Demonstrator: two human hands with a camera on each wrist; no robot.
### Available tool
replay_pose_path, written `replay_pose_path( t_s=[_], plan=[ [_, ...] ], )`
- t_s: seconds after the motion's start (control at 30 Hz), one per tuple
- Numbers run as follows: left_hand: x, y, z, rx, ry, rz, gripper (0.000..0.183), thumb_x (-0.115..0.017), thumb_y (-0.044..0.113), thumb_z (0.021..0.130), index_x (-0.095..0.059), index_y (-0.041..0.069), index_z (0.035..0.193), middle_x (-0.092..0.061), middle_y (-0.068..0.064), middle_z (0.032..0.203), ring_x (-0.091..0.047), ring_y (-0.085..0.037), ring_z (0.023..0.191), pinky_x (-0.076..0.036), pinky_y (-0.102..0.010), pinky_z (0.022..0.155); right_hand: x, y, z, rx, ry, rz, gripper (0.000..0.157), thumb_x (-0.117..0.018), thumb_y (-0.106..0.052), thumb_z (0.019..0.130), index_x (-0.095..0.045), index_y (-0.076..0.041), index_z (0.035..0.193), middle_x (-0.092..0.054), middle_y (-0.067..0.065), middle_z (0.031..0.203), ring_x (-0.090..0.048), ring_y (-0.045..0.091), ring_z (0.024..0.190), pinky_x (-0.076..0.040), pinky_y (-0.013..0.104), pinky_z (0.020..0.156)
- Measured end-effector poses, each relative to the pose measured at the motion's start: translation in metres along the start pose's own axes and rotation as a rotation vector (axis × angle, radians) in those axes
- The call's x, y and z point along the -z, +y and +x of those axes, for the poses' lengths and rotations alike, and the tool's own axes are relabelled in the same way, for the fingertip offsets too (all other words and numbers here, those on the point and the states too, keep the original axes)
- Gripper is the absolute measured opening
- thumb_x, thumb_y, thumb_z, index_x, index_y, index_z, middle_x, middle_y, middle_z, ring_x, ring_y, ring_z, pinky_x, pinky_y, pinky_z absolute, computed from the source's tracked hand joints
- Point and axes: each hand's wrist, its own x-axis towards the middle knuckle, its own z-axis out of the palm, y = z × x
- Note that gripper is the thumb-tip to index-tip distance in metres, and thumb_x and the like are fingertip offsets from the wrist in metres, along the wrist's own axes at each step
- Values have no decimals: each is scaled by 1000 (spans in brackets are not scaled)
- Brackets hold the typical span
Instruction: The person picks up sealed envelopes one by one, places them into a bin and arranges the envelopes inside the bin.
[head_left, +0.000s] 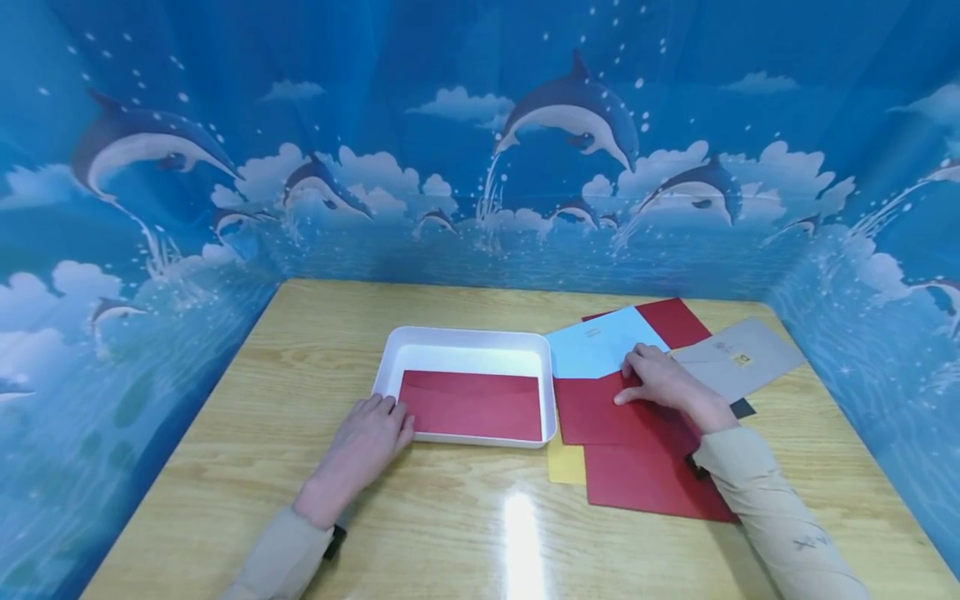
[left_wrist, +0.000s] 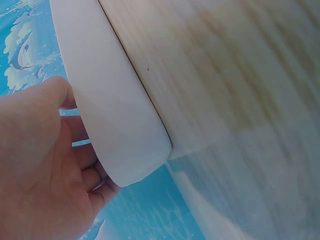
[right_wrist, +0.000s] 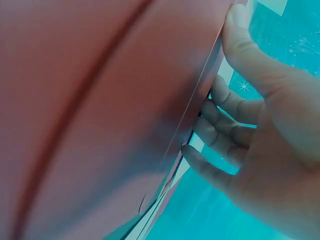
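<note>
Right hand on the pile, fingers bent, thumb and fingertips pinching the edge of the upper red envelope; in the right wrist view, thumb and fingers along that same edge (layers of paper close together there). Left hand at the near left corner of the white tray, gripping it, fingers over the rim, thumb by the near wall.

Inside the tray: flat tray envelope, also red, lengthwise along the near side, bare white bottom beyond it.

Just right of the tray, around the right hand: light blue envelope with a small faint mark, lower edge meeting the upper red one. Far red envelope partly beneath the blue. Grey envelope to the right, set aslant, with a small gold mark. Small dark corner peeking from below the grey. Nearer the body, lower red envelope, partly covered; yellow piece jutting out beside it.

Farther out: beige sleeves on both arms, wood-grain table with a bright glare streak, blue dolphin backdrop behind and at both sides.
</note>
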Motion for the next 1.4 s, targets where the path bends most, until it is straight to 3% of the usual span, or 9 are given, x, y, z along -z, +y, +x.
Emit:
replay_pose_path(
  t_s=[0.23,0.4,0.57,0.73,0.87,1.07,1.4],
  plan=[
    [0,0,0,-13,-8,20,13,-70,12,93,-61,3,87,-41,-2,68,-35,-20,67,-39,-33,64,2,1,-3,-30,-30,17,44,-85,-39,80,-56,-7,86,-48,3,81,-47,19,80,-38,35,70],
    [-2,-1,0,-4,21,11,14,-69,13,92,-61,3,86,-42,-2,69,-36,-21,67,-40,-34,63,3,3,-8,-79,-50,140,46,-83,-38,82,-52,-6,94,-51,2,77,-49,17,73,-39,32,66],
    [-2,-1,0,7,16,5,15,-68,14,92,-61,3,85,-42,-2,69,-37,-21,67,-41,-34,64,1,1,-12,-66,-27,209,37,-79,-33,87,-60,-8,105,-61,0,85,-54,14,75,-46,31,68],
    [-1,0,-1,7,-12,-2,13,-68,13,92,-61,3,87,-42,-2,69,-36,-21,67,-41,-34,65,-3,-3,-15,-32,75,165,19,-73,-23,94,-66,-11,106,-63,-2,87,-57,14,78,-49,35,74],
    [-1,0,-1,10,5,-16,13,-67,13,92,-61,3,85,-42,-1,69,-35,-20,67,-39,-33,64,-5,-8,-16,-22,160,118,10,-64,-19,100,-65,-12,107,-64,-1,91,-58,16,82,-50,39,78],
    [-1,0,0,19,7,-24,14,-67,13,92,-61,3,84,-41,-1,68,-34,-20,67,-38,-33,64,-3,-14,-17,3,284,30,11,-61,-22,102,-64,-13,106,-65,1,95,-60,16,83,-50,40,79],
    [-1,0,0,28,-7,-30,16,-65,13,92,-58,5,81,-40,-1,68,-34,-21,67,-39,-33,65,13,-23,-20,51,509,-170,21,-77,-20,90,-66,-7,101,-65,8,89,-60,24,80,-44,43,73]
  ],
)
